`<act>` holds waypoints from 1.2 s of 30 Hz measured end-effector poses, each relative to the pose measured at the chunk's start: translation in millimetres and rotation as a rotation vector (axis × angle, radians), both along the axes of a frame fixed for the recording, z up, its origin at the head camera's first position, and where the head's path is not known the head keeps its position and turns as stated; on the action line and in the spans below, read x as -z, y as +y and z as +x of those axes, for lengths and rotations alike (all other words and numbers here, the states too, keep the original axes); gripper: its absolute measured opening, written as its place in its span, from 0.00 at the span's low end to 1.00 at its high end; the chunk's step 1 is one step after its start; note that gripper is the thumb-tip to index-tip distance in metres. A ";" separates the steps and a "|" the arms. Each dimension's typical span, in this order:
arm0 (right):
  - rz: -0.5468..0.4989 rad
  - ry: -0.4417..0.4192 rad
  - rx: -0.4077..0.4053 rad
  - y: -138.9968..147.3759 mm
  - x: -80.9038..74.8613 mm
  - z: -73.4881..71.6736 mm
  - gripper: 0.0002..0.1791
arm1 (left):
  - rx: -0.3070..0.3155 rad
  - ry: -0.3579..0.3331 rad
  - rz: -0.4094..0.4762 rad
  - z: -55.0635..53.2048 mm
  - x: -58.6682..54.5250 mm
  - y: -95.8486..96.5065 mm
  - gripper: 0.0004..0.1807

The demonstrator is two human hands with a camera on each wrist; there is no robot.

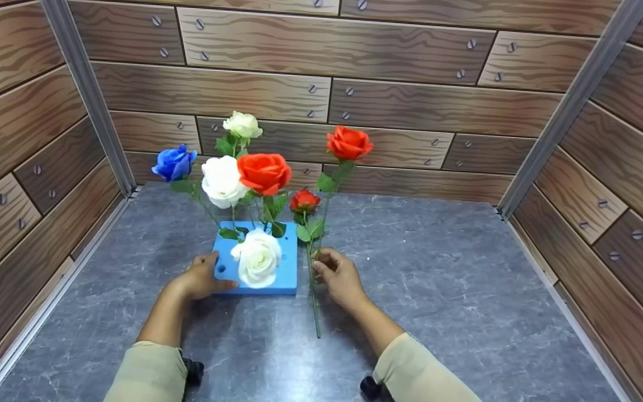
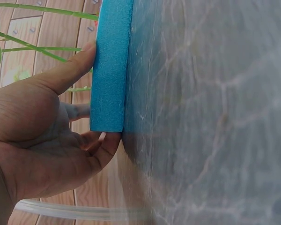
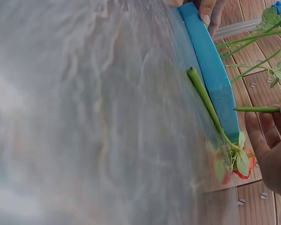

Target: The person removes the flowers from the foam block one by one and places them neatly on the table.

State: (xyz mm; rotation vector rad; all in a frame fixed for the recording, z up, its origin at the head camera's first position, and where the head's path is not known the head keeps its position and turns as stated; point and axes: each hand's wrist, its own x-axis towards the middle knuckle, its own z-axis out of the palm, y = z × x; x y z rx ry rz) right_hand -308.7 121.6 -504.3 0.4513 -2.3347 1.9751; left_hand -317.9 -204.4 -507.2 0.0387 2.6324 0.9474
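A blue foam block (image 1: pixel 288 273) with holes lies flat, artificial roses standing in it. My left hand (image 1: pixel 201 277) grips its left side, thumb at the front left corner and fingers along the side. In my right hand (image 1: pixel 339 277), a red rose (image 1: pixel 349 143) is held upright by its stem, to the right of the block. The lower tip of this green stem (image 3: pixel 257 109) shows near the block's upper edge in the right wrist view. Beside the block, a smaller red rose (image 1: pixel 305 201) lies on the table, its stem (image 1: pixel 315 312) pointing toward me.
A blue rose (image 1: pixel 174 162), a large red rose (image 1: pixel 264 173), a white rose (image 1: pixel 224 181), a cream rose (image 1: pixel 242 125) and a front white rose (image 1: pixel 258 259) rise above the block. Wood-patterned walls (image 1: pixel 332 47) enclose the grey marbled table (image 1: pixel 438 290) on the back and sides.
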 end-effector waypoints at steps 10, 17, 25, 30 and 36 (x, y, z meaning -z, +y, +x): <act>-0.004 -0.016 0.012 9.5 1.5 1.6 0.11 | 0.006 0.031 -0.021 0.2 0.7 -1.8 0.64; 0.000 -0.044 0.023 17.3 -1.2 4.3 0.12 | 0.004 0.019 -0.012 -0.2 1.0 -2.3 0.64; 0.022 -0.070 0.036 29.5 15.2 -5.0 0.11 | 0.015 0.030 -0.023 0.9 -0.5 -1.7 0.64; 0.003 -0.082 0.041 36.8 26.2 -11.6 0.11 | 0.019 0.033 -0.023 0.5 0.5 -1.5 0.64; 0.025 -0.106 0.043 44.2 27.9 -11.7 0.11 | 0.026 0.044 -0.038 0.7 0.3 -0.9 0.64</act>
